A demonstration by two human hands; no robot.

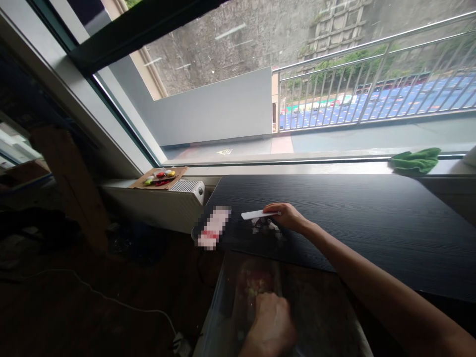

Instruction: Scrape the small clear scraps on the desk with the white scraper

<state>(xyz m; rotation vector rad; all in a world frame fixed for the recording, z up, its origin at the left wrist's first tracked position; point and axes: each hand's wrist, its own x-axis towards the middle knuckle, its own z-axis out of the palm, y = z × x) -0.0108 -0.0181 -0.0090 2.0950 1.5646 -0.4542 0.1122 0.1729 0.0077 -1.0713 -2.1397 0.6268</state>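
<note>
My right hand [286,216] is closed around one end of a flat white rectangular piece [256,214], held tilted just above the black tabletop [353,213]. Small pale and dark scraps [266,226] lie on the table beneath that piece. Below the table's near edge, my left hand [270,317] is curled into a fist, blurred and with its fingertips hidden. It is over or inside a see-through plastic container [219,310], with reddish and yellowish bits [255,280] visible beyond the knuckles. Whatever the left fingers grip is hidden.
A pixelated pink and red item [214,228] lies at the table's left end. Cardboard with colourful small things [159,177] rests by a white radiator [189,188]. A green cloth [416,160] is on the windowsill. A white cable [119,299] crosses the dark floor.
</note>
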